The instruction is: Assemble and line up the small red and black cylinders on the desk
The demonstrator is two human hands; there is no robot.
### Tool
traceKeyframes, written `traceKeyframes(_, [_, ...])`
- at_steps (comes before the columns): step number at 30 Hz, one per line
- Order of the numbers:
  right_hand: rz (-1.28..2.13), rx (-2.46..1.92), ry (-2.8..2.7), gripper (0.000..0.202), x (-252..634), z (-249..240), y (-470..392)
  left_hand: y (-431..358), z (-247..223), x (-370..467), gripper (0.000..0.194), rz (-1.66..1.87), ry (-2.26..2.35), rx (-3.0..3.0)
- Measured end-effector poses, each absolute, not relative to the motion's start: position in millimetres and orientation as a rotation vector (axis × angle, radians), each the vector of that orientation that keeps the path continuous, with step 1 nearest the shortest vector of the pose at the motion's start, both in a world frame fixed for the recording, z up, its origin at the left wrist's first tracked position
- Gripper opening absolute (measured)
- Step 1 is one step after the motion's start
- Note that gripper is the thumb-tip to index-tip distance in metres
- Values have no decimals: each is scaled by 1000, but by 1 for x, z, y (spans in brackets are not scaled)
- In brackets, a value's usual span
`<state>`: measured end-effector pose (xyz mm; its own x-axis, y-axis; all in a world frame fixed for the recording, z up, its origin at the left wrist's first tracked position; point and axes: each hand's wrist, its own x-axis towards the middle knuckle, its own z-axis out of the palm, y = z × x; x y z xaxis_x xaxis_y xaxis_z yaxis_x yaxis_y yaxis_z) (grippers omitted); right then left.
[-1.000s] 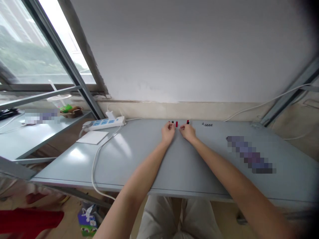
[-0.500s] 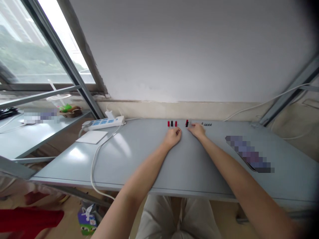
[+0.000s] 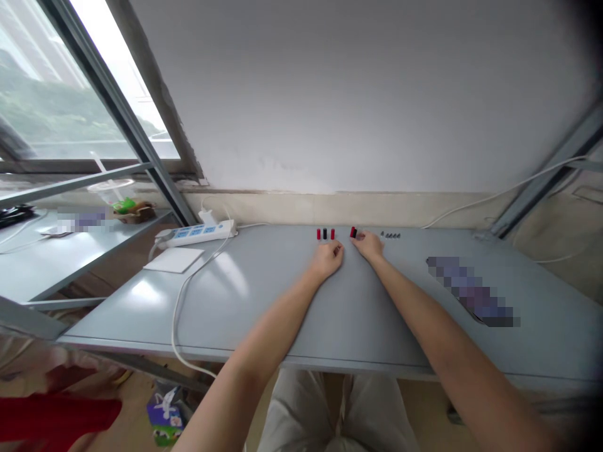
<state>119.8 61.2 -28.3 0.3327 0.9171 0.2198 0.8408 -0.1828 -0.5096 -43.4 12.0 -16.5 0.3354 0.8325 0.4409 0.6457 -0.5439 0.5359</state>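
Note:
Fingers curled in, my left hand (image 3: 328, 256) rests closed on the grey desk (image 3: 282, 314); whether anything is inside it is hidden. Just beyond it stand a small red cylinder (image 3: 318, 234), a black cylinder (image 3: 325, 233) and a second red cylinder (image 3: 332, 234), upright and apart in a row. To their right, my right hand (image 3: 370, 245) has its fingertips closed on another small black cylinder (image 3: 355, 233). A red cylinder (image 3: 352, 231) is right up against that black one. Several small dark metallic pieces (image 3: 392, 236) lie to the right of my right hand.
At the desk's left are a white power strip (image 3: 200, 233), a flat white square (image 3: 174, 260) and a white cable (image 3: 178, 307) hanging over the front edge. A blurred-out phone-like slab (image 3: 471, 292) lies on the right. The wall (image 3: 330, 113) rises behind the desk.
My right hand has moved slightly left, and its fingertips now close on the black cylinder beside the red one. My left hand has stayed in place.

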Motion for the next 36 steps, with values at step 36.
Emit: traceKeyframes(36, [230, -2009, -1561, 30, 124, -30, 56, 37, -3, 25, 41, 660, 1657, 2513])
